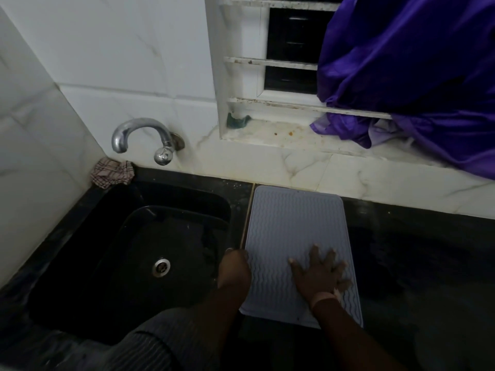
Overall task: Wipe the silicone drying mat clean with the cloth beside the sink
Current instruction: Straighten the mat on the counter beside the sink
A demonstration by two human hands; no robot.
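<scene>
Right hand (318, 274) lies flat, fingers spread, palm down on the mat (292, 231), no grip on anything. Left hand (234, 269) curls at the mat's left edge; whether it pinches that edge, I cannot tell. The mat sits on the dark worktop (415, 250), just right of the sink (134, 236). The checked cloth (112, 172) lies bunched at the sink's far left corner, under the tap (142, 137).

Dim, soft-focus picture; beyond the right hand (318, 274) tiles are lit brighter, edges are bent by the wide lens.
</scene>
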